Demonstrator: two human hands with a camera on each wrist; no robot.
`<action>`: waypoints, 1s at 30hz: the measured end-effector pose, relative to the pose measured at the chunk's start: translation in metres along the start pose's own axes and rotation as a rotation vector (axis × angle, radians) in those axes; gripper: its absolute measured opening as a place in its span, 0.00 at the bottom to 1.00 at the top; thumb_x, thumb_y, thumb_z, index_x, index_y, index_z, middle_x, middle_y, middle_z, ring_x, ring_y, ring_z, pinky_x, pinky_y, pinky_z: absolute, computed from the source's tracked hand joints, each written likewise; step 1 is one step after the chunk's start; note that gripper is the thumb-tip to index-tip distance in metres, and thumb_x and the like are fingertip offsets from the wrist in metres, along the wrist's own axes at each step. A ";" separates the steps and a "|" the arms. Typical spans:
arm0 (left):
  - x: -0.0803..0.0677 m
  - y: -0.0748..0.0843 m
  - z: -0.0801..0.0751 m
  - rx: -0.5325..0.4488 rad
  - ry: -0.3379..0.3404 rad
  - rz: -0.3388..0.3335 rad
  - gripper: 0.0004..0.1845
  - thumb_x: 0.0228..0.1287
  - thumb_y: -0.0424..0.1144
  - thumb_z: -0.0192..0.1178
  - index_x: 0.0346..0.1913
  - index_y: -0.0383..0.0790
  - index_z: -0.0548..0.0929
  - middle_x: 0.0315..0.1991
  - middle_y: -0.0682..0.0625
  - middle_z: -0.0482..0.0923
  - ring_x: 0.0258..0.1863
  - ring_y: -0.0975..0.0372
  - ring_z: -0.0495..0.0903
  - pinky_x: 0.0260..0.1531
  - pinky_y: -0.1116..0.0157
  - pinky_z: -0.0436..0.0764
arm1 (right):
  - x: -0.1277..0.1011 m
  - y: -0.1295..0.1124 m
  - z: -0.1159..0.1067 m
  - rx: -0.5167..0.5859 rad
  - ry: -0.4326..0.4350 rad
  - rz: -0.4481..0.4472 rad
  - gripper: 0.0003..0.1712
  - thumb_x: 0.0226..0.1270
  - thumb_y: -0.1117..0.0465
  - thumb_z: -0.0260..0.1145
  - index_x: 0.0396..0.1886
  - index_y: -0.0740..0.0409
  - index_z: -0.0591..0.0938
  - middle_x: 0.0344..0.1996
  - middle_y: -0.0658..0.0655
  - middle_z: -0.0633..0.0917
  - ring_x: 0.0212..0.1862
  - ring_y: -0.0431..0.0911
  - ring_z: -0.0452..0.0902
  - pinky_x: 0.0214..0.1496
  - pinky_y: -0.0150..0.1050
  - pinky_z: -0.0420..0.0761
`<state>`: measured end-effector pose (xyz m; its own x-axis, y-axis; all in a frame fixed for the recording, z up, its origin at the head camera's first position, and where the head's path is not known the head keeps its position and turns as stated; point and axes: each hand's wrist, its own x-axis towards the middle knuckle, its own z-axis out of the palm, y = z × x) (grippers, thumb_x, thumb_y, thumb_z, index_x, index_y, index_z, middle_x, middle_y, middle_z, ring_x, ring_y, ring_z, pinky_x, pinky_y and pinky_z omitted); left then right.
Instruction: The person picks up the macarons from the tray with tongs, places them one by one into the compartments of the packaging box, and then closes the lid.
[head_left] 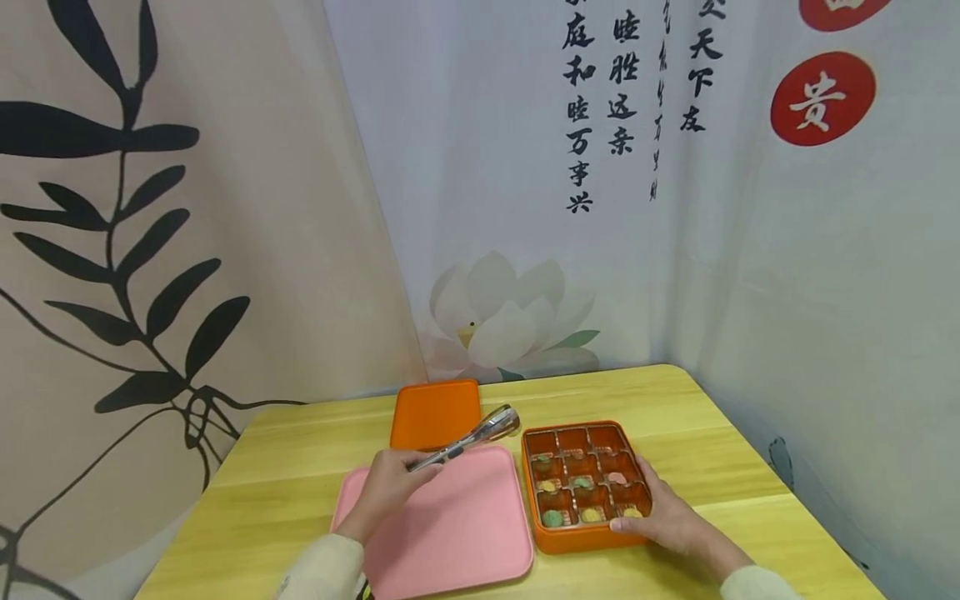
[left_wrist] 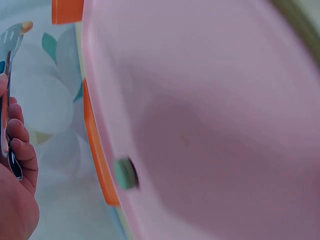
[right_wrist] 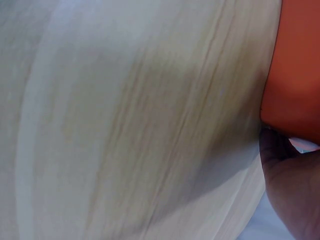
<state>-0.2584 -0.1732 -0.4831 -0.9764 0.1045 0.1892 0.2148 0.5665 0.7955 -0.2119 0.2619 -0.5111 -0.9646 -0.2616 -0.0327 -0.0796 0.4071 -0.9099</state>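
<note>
My left hand [head_left: 393, 487] grips a pair of metal tongs [head_left: 480, 433] above the pink tray [head_left: 457, 533]. At the tongs' tip in the left wrist view is a small peach-coloured piece [left_wrist: 26, 27]; its kind is unclear. A small round green piece, like a macaron [left_wrist: 125, 173], lies along the tray's edge in that view. My right hand [head_left: 671, 517] holds the near right corner of an orange box [head_left: 573, 542], thumb at the front rim and fingers along the side. Small green, yellow and pink pieces sit in several compartments of its divided insert [head_left: 587, 439].
An orange lid or shallow tray [head_left: 437, 412] lies behind the pink tray. All of this stands on a yellow wood-grain table [head_left: 270, 500]. A printed curtain [head_left: 510, 167] hangs close behind the table's far edge.
</note>
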 end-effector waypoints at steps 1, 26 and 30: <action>0.002 0.002 0.005 0.003 -0.005 0.012 0.08 0.57 0.44 0.73 0.34 0.44 0.92 0.25 0.56 0.83 0.23 0.63 0.71 0.21 0.69 0.69 | -0.001 0.000 0.001 0.007 -0.003 0.004 0.66 0.56 0.57 0.79 0.79 0.57 0.40 0.69 0.72 0.63 0.66 0.63 0.67 0.66 0.64 0.60; 0.036 0.037 0.082 0.049 -0.108 0.107 0.10 0.57 0.45 0.73 0.32 0.40 0.91 0.20 0.57 0.78 0.21 0.64 0.68 0.18 0.69 0.67 | 0.000 0.002 0.000 -0.031 0.004 0.077 0.66 0.57 0.53 0.78 0.79 0.57 0.40 0.70 0.71 0.60 0.67 0.65 0.63 0.64 0.65 0.64; 0.038 0.037 0.082 0.039 -0.108 0.100 0.10 0.57 0.46 0.73 0.31 0.41 0.91 0.21 0.57 0.78 0.21 0.64 0.69 0.18 0.69 0.68 | 0.000 0.002 0.000 -0.034 0.010 0.086 0.66 0.56 0.53 0.78 0.79 0.57 0.41 0.70 0.71 0.60 0.67 0.64 0.64 0.64 0.65 0.64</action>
<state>-0.2894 -0.0815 -0.4933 -0.9475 0.2482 0.2016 0.3120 0.5801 0.7524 -0.2124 0.2630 -0.5130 -0.9708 -0.2154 -0.1055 -0.0048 0.4573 -0.8893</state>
